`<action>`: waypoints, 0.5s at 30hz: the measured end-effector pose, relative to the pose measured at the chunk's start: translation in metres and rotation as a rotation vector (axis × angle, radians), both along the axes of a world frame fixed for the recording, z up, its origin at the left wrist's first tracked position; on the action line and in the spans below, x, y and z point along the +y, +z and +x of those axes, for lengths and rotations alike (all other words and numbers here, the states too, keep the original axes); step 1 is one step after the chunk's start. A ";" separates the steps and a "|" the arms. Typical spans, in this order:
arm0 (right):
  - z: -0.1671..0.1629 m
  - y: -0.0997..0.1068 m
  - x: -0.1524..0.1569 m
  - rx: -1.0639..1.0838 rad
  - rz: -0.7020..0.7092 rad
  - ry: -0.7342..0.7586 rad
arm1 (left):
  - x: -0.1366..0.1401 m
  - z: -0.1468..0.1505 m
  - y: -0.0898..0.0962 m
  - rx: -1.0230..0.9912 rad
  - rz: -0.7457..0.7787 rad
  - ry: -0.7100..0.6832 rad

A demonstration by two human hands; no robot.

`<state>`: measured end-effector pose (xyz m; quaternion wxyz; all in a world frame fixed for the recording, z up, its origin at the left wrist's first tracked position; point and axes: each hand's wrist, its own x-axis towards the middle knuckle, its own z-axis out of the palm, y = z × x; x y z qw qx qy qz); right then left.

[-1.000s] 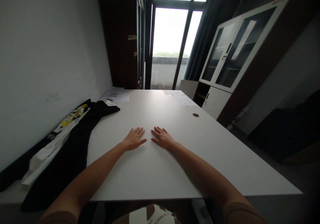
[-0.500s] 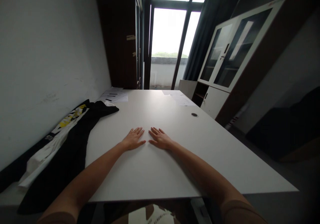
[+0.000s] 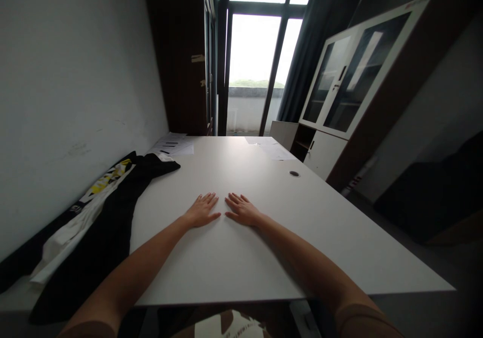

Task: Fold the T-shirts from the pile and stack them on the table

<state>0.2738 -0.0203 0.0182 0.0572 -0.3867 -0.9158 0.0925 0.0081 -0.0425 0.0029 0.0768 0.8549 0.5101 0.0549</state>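
Note:
My left hand lies palm down on the white table, its fingers stretched out and holding nothing. Close beside it, my right hand rests flat in the same way, thumb pointing toward the left thumb with a small gap between them. To the left of my left arm, a black garment is spread along the table by the wall. Tucked against it is white cloth with a yellow and black print near its far end.
Paper sheets lie at the far left corner of the table, and more sheets at the far right. A round cable hole sits near the right edge. A glass-door cabinet stands at right, its lower door ajar.

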 end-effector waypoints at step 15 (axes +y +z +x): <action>0.001 -0.001 0.000 0.046 0.017 -0.026 | -0.001 -0.001 0.002 -0.023 0.030 0.001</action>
